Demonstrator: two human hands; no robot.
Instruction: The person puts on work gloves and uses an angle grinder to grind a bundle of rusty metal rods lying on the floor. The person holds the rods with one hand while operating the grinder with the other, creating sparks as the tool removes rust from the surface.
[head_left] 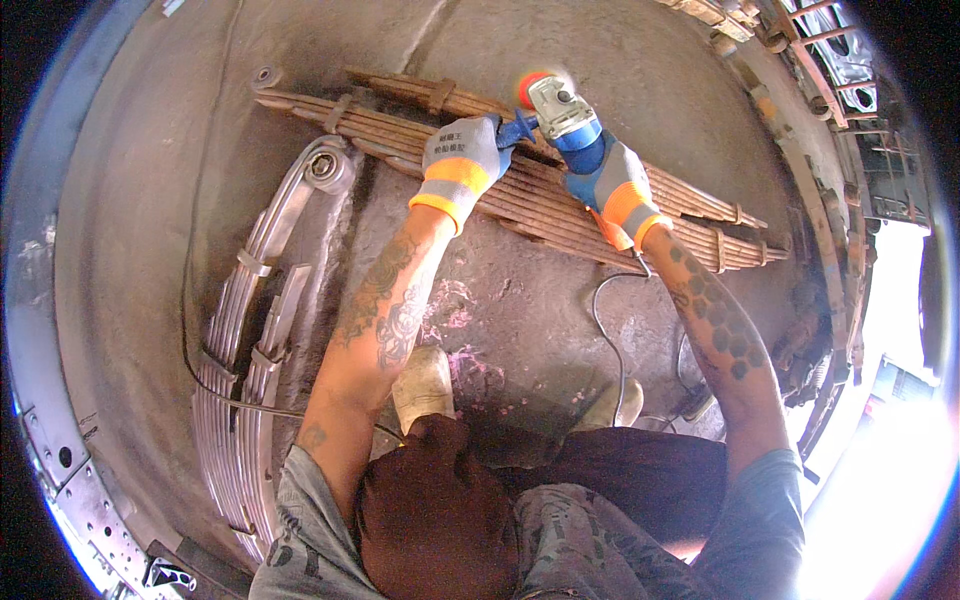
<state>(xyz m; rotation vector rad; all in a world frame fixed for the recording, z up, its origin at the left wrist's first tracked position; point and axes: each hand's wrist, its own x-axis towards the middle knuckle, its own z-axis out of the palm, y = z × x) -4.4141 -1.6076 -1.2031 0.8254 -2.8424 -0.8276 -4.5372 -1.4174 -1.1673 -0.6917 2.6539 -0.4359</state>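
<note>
An angle grinder (565, 112) with a metal head and a blue body is held over a stack of rusty leaf springs (545, 200). My left hand (460, 168), in a grey and orange glove, is wrapped round its blue side handle (517, 130). Gloved the same way, my right hand (617, 188) grips the blue body from behind. The orange-red disc (532, 90) is at the far side of the head, above a second leaf spring pack (470, 102). Whether the disc touches metal, I cannot tell.
More leaf springs (240, 330) lie to my left, with a rolled eye (324, 168) at their far end. A black cord (610, 320) runs from the grinder toward my feet. Another cable (200, 375) crosses the left springs. Metal parts (820, 200) line the right edge.
</note>
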